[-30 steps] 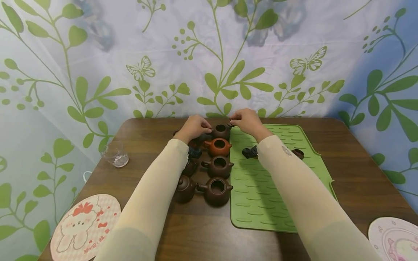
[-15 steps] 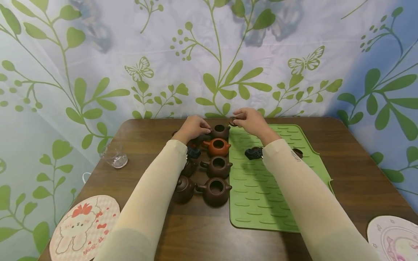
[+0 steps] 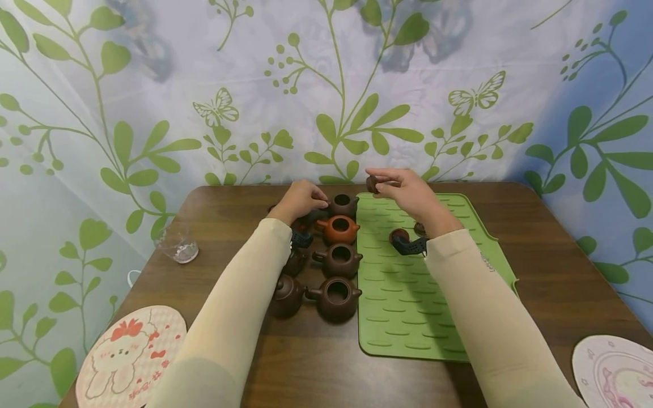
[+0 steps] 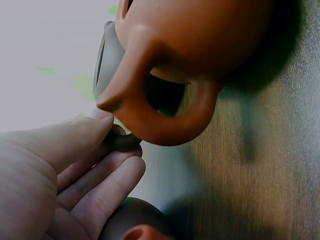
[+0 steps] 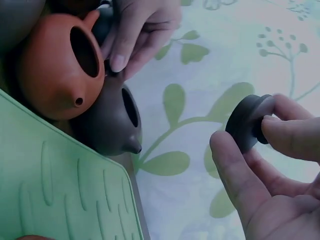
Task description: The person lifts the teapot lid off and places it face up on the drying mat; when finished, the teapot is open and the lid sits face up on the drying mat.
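Note:
My left hand (image 3: 300, 201) pinches the handle (image 4: 125, 142) of the farthest dark brown teapot (image 3: 343, 203), which is lidless and heads a column of open teapots. Close in front of it stands an orange teapot (image 3: 340, 228), its mouth uncovered. In my right hand (image 3: 410, 195), raised over the far end of the green mat (image 3: 388, 317), is a dark teapot lid (image 5: 245, 122). Thumb and fingers hold the lid by its knob and edge, tipped on its side. A reddish lid (image 3: 399, 234) and a brown lid (image 3: 419, 228) lie on the mat below that wrist.
Two more open brown teapots, one mid-column (image 3: 342, 260) and one nearest (image 3: 339, 299), line the mat's left edge. A lidded teapot (image 3: 285, 296) and others stand left, partly behind my left arm. A clear glass (image 3: 186, 250) and round placemats, left (image 3: 130, 354) and right (image 3: 614, 368), lie outward.
My right hand has lifted the lid from beside the far teapot, moving right and turning it on its side. The left hand stays at the handle. More of the lids on the mat shows.

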